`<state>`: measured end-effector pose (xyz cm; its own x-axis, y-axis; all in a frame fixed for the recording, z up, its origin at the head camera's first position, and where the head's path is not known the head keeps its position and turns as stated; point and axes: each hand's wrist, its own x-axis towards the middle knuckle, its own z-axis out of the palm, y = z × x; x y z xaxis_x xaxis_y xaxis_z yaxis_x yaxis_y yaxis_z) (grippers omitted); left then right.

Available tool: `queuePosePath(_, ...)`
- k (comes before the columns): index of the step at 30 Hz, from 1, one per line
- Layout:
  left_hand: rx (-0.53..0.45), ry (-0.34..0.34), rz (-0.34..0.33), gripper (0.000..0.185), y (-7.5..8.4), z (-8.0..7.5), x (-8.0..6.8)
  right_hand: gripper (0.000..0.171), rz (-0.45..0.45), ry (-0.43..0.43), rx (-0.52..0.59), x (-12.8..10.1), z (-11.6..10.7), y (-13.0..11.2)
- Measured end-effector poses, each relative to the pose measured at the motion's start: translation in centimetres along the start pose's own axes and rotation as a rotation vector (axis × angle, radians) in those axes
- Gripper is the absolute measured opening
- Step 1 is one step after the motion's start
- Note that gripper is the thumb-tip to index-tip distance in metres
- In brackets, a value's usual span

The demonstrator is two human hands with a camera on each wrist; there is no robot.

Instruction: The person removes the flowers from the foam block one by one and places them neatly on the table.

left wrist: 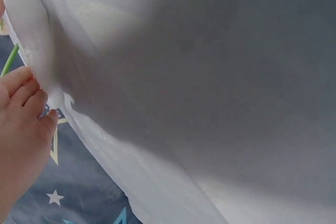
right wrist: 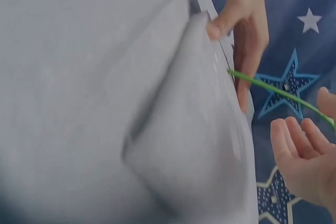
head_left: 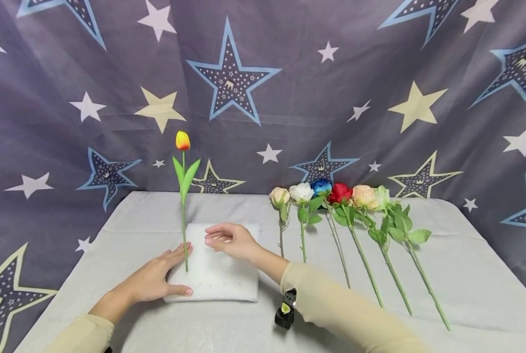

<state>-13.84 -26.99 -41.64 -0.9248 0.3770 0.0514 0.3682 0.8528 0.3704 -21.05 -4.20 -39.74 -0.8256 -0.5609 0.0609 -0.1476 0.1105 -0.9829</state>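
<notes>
An artificial tulip (head_left: 182, 140), yellow and red with two long green leaves, stands upright with its stem's lower end in a white foam block (head_left: 223, 284). My left hand (head_left: 154, 277) rests on the block's left side, thumb near the front corner and fingers beside the stem. Over the back half of the block, right of the stem, is my right hand (head_left: 236, 241), its fingers loosely bent and holding nothing. In the right wrist view, the green stem (right wrist: 283, 94) runs between that hand's thumb and fingers, apart from the fingertips (right wrist: 278, 125).
Several artificial roses lie in a row on the right of the table (head_left: 466, 274), among them a white rose (head_left: 302, 192), a blue rose (head_left: 321, 187) and a red rose (head_left: 340, 192). Their stems point toward the front. A star-patterned curtain (head_left: 289, 113) hangs behind.
</notes>
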Motion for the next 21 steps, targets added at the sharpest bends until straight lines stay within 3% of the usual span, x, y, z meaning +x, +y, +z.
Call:
queuePosePath(5,0.002,0.005,0.013,0.1,0.2,-0.3,0.1,0.039,-0.037,-0.073,0.002,0.5,1.7,-0.2)
queuePosePath(17,-0.022,-0.016,-0.028,0.098,0.2,-0.3,0.1,0.061,0.076,-0.202,0.23,1.3,3.2,-0.3)
queuePosePath(21,-0.019,-0.014,-0.041,0.095,0.1,-0.3,0.0,0.06,0.077,-0.237,0.233,1.4,3.2,-0.5)
